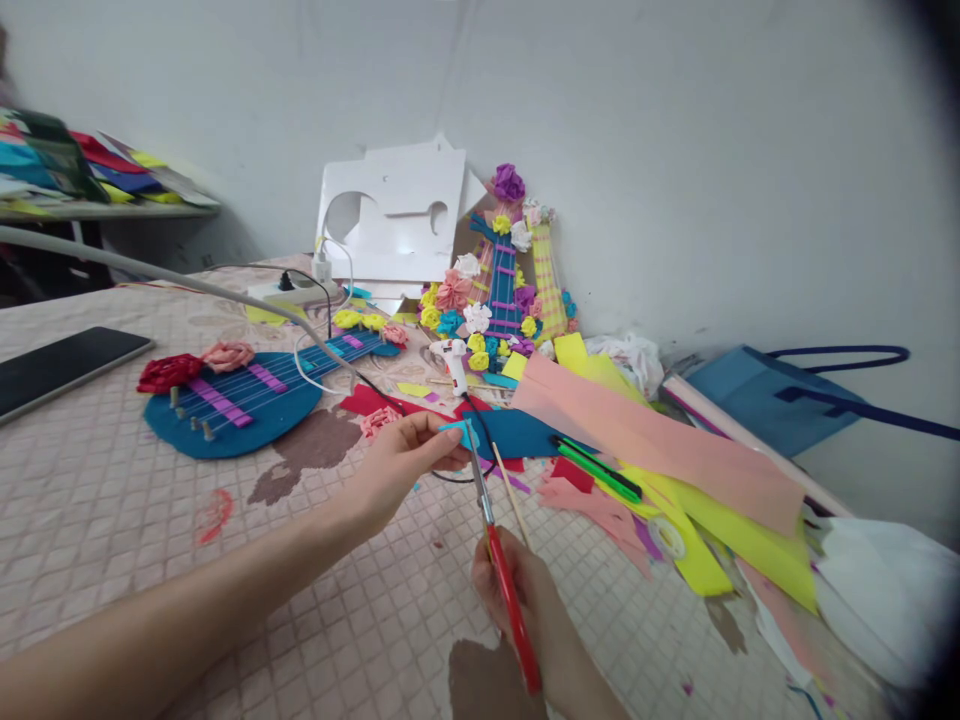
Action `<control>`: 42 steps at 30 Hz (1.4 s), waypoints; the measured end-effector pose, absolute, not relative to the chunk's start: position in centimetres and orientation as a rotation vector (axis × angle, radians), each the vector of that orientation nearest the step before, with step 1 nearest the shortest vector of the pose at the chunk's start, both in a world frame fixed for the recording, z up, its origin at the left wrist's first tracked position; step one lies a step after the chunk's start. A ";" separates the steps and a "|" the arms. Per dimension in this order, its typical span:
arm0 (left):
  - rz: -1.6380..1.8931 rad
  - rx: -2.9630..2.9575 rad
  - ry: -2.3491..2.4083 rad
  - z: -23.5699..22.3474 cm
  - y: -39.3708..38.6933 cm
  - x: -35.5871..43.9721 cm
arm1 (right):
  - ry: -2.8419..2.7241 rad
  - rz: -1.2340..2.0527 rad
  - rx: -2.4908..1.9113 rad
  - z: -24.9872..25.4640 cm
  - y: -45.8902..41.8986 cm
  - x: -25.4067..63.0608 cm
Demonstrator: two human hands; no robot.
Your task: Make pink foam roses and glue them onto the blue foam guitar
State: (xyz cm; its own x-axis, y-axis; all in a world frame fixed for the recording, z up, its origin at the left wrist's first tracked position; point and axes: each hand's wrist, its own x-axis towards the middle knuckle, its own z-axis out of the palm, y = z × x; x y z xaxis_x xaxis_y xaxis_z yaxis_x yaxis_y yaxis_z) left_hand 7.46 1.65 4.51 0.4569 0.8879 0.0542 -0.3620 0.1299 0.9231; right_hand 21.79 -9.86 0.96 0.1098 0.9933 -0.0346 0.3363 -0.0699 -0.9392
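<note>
My left hand [412,448] pinches a small light-blue strip [456,427] between thumb and fingers. My right hand [517,585] is closed around red-handled scissors [501,575], whose blades reach up to the strip. A thin wooden stick [510,488] runs beside the blades down to my right hand; I cannot tell whether it is held. Just beyond the strip lies a dark-blue piece [517,432]. To the left rests a dark-blue guitar-shaped craft [247,420] with strings, purple bars and a red flower [169,374].
A white glue gun [451,366] stands behind my hands. At right are a green cutter [596,467], a peach sheet [660,440], yellow strips and a tape roll [666,538]. Flowered crafts [504,285] lean on the wall. A phone [71,368] lies far left; a cable [165,265] crosses above.
</note>
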 end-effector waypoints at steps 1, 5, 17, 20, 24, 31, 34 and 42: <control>0.990 1.083 0.602 4.5 1.7 7.5 | -1.358 0.981 -1.548 0.9 -9.8 21.8; 0.979 1.086 0.601 4.6 1.7 7.5 | -1.419 1.001 -1.546 1.2 -10.0 22.0; 0.923 1.076 0.587 4.7 1.4 7.5 | -1.401 1.118 -1.499 1.5 -10.4 22.1; 0.912 1.065 0.583 4.8 1.3 7.6 | -1.356 1.169 -1.495 1.9 -10.5 22.0; 0.911 1.062 0.591 4.8 1.2 7.6 | -1.313 1.201 -1.479 1.9 -10.5 21.9; 0.915 1.065 0.603 4.9 1.2 7.6 | -1.286 1.222 -1.443 1.9 -10.5 22.0; 0.916 1.063 0.603 5.0 1.1 7.7 | -1.288 1.228 -1.443 1.7 -10.6 22.0; 0.863 1.146 0.653 5.2 1.0 7.5 | -1.218 1.202 -1.436 1.0 -10.3 22.2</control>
State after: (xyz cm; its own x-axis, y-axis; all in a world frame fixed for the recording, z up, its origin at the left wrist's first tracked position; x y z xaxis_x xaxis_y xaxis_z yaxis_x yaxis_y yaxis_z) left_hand 7.46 1.03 5.16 0.5261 0.8503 -0.0143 -0.2440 0.1671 0.9553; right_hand 22.17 -10.26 1.04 0.0520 0.9902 -0.1294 0.1424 -0.1357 -0.9805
